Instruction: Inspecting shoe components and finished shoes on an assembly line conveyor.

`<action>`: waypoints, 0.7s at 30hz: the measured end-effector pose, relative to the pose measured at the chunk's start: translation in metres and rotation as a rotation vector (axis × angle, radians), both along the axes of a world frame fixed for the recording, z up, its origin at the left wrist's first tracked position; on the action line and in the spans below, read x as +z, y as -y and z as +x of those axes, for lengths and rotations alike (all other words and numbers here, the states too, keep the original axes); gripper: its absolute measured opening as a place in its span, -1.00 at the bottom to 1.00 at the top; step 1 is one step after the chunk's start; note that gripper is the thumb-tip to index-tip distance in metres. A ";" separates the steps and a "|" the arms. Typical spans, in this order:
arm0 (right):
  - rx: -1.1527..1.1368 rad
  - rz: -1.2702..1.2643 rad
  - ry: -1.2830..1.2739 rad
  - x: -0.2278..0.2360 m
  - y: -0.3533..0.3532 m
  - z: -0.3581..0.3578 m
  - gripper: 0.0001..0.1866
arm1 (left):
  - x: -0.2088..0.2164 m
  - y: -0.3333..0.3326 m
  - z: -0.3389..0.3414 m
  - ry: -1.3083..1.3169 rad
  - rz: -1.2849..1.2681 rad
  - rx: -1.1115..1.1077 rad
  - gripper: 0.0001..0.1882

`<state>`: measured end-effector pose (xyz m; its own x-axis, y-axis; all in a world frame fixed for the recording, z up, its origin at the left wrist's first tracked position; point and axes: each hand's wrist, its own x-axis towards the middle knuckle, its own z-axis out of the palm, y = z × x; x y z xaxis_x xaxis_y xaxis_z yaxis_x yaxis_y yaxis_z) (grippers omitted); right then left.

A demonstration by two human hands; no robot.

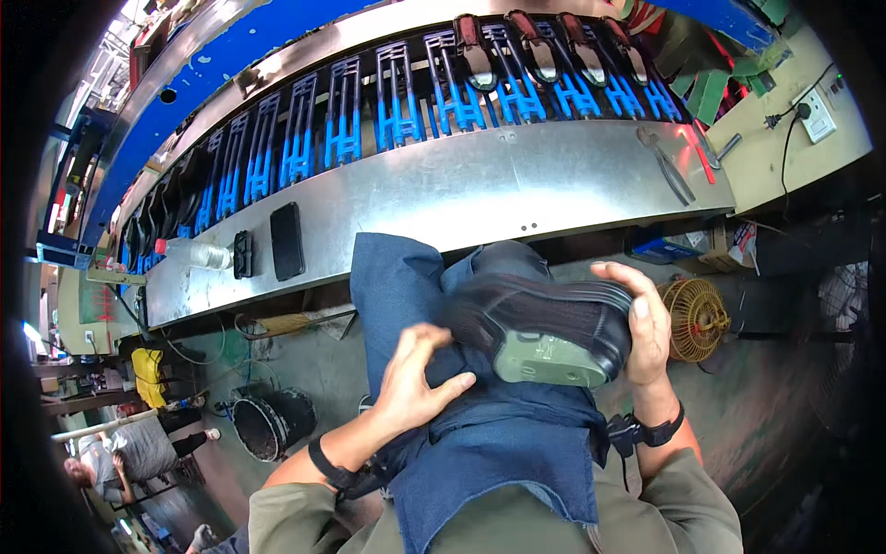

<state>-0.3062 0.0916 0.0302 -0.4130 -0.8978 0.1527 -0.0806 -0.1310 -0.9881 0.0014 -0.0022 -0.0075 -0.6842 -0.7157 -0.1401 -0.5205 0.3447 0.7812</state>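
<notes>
Holding a shoe (554,309) over the apron (494,462) on the lap, near side of the bench (415,203): right hand (652,332) curled about its right end; left hand (412,383) at the left end, thumb and fingers wide apart. Left end of shoe blurred; cannot tell whether the left fingers touch it. A green block (544,358) shows on the shoe's near side. Judgement: the step in hand looks like supporting and turning the shoe; best done with the right grip firm, palm behind the end, and the left hand cupped under the other end so that the weight is shared. Pressing lightly on the soft upper should avoid creasing it. Containers: clear bottle (203,254), red cap on, lying at the bench's left; fill level not readable. Black bucket (300,411) on the floor, left; inside dark, contents unclear. Blue box (666,249) under the bench, right; contents not discernible.
</notes>
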 end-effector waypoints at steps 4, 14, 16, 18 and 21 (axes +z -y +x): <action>-0.020 0.192 0.062 -0.086 0.011 -0.009 -0.46 | -0.032 0.034 -0.076 -0.300 -0.366 -0.410 -0.05; 0.285 0.369 0.560 -0.057 0.204 -0.077 -0.22 | -0.006 0.209 -0.102 -0.307 0.291 0.176 -0.15; 0.273 0.507 0.039 -0.063 0.283 -0.094 -0.33 | -0.019 0.293 -0.084 -0.465 0.316 0.396 -0.25; 0.163 0.560 -0.475 -0.105 0.352 -0.122 -0.28 | -0.013 0.374 -0.068 -0.524 0.355 0.622 -0.40; -0.105 0.316 -1.125 -0.155 0.457 -0.112 -0.15 | -0.061 0.493 0.023 -0.314 -0.204 0.689 -0.35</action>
<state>-0.4183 -0.3656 -0.1246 -0.2615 -0.9308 0.2555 -0.9252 0.1663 -0.3411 0.0239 -0.4954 -0.0683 -0.0619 -0.9842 0.1662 -0.4339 0.1765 0.8835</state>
